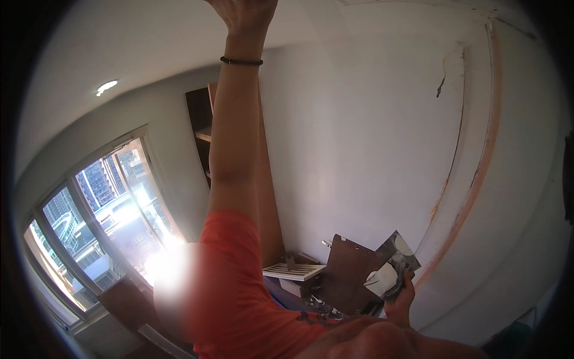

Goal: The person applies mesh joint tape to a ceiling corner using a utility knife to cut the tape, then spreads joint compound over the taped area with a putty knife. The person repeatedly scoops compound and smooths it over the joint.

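Note:
My left hand [246, 14] reaches up to the ceiling at the top edge, with a dark bracelet at the wrist. The frame cuts off its fingers, so what they hold, if anything, is hidden. The raised arm comes out of a red sleeve. At the lower right, my right hand [399, 302] grips a dark rectangular plate [409, 258] by its near edge. Lumps of white paste [382, 280] lie on the plate, which is tilted.
Large windows [89, 227] let in bright light at the left. Behind the raised arm stands a tall wooden shelf unit [270, 203]. Below the white wall [353, 137] are a white slatted panel [295, 272] and a brown board [344, 269]. A ceiling light [107, 87] glows.

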